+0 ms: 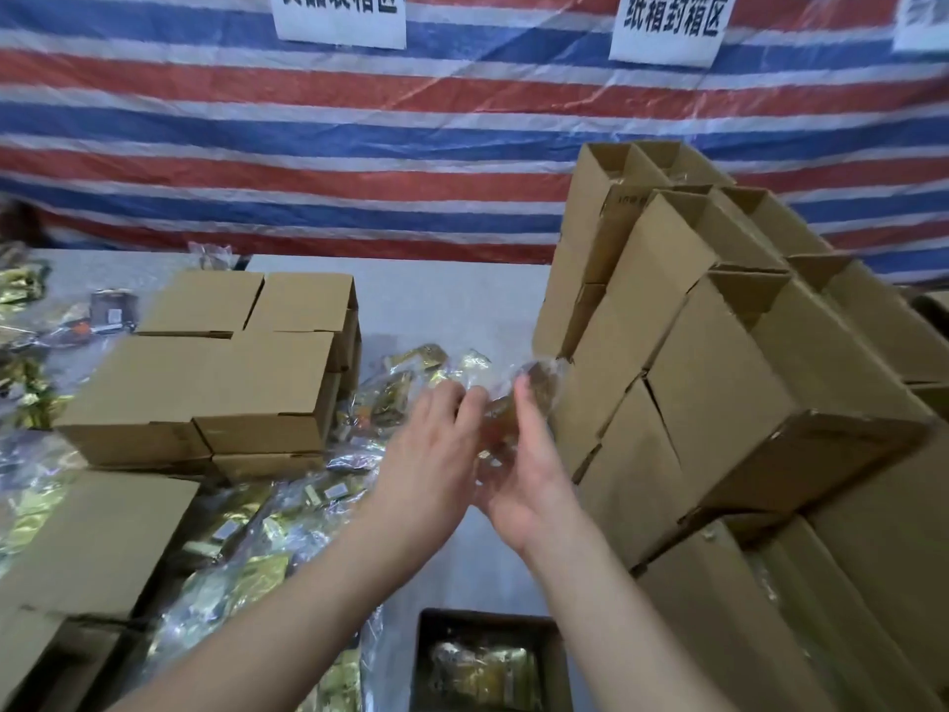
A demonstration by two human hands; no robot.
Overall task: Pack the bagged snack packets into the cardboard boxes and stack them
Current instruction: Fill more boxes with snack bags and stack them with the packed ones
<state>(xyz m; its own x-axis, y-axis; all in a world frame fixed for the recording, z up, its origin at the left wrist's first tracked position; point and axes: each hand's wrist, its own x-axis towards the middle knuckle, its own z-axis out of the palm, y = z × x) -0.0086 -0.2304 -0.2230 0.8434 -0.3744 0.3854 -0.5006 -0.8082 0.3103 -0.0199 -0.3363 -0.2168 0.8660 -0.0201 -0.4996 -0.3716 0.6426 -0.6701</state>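
Note:
Both my hands hold one clear bag of gold snack packets (500,418) above the middle of the table. My left hand (429,457) grips its left side and my right hand (529,470) holds its right side, fingers up along the plastic. More bagged packets (257,537) lie in a heap to the left. An open cardboard box (426,655) with packets inside sits at the near edge below my arms. A tall stack of filled boxes (708,382) rises on the right, open ends up.
Closed flat boxes (215,372) are stacked at the left, another box (92,547) nearer me. Grey table (441,305) shows at the back middle. A red, white and blue striped tarp (359,146) with paper signs hangs behind.

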